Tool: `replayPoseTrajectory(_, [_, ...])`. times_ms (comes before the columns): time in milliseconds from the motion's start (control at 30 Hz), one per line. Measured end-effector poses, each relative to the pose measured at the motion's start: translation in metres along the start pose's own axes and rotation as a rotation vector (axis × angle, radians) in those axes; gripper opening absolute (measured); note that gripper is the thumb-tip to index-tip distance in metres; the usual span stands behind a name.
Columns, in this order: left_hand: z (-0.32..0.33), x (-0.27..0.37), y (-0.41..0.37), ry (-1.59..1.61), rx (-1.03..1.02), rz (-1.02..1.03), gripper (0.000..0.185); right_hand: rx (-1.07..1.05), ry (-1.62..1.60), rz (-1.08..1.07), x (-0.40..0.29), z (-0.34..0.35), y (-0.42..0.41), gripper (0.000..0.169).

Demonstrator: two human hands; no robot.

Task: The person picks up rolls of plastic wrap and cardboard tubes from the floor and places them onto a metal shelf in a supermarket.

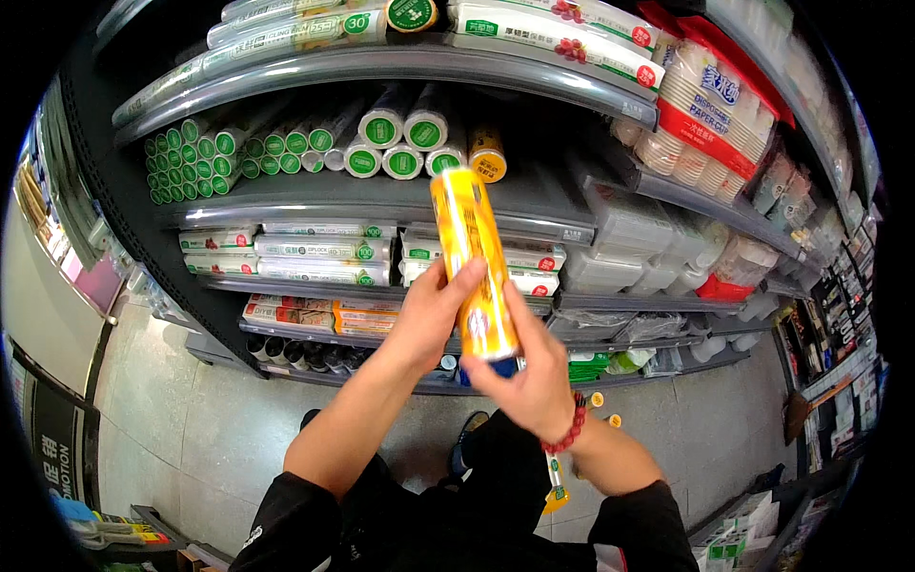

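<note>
A yellow plastic-wrapped roll (pixel 468 236) is held upright at a slight tilt between both hands, before the shelves. My left hand (pixel 439 307) grips its left side, thumb across the front. Around its lower right side is my right hand (pixel 525 365), with a red bead bracelet on the wrist. Behind the roll, a shelf (pixel 322 200) bears stacked rolls with green round ends (pixel 404 161) and, at their right, a roll with a yellow end (pixel 487 156).
Boxes of cling film (pixel 300 43) lie on the shelf above, and ziplock bag boxes (pixel 322 250) below. Packed paper cups (pixel 708 121) and clear plastic containers (pixel 629 229) fill the right-hand shelves. Yellow-ended rolls (pixel 596 400) are near the floor, right of my legs.
</note>
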State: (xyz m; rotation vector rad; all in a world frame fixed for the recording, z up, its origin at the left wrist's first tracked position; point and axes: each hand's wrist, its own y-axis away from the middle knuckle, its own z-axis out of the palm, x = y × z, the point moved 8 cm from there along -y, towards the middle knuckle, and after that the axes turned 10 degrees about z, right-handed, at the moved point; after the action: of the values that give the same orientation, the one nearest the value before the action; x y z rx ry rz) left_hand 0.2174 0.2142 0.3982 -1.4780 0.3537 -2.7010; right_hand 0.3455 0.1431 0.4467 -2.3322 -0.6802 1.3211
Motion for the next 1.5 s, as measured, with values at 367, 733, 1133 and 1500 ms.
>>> replayPoseTrajectory(367, [-0.046, -0.157, 0.135, -0.330, -0.240, -0.332, 0.060, 0.290, 0.441, 0.041, 0.038, -0.041, -0.202, 0.069])
replayPoseTrajectory(733, [-0.061, -0.232, 0.282, -0.208, -0.320, -0.627, 0.049, 0.083, 0.848, 0.226, 0.071, 0.020, -0.277, 0.070])
replayPoseTrajectory(1133, [-0.082, -0.236, 0.284, -0.270, -0.242, -0.605, 0.048, 0.301, 0.121, 0.352, 0.116, -0.012, -0.254, 0.074])
replayPoseTrajectory(1500, [-0.144, -0.257, 0.268, -0.635, -0.293, -0.463, 0.043, 0.567, -0.119, 0.303, 0.199, -0.041, 0.157, 0.015])
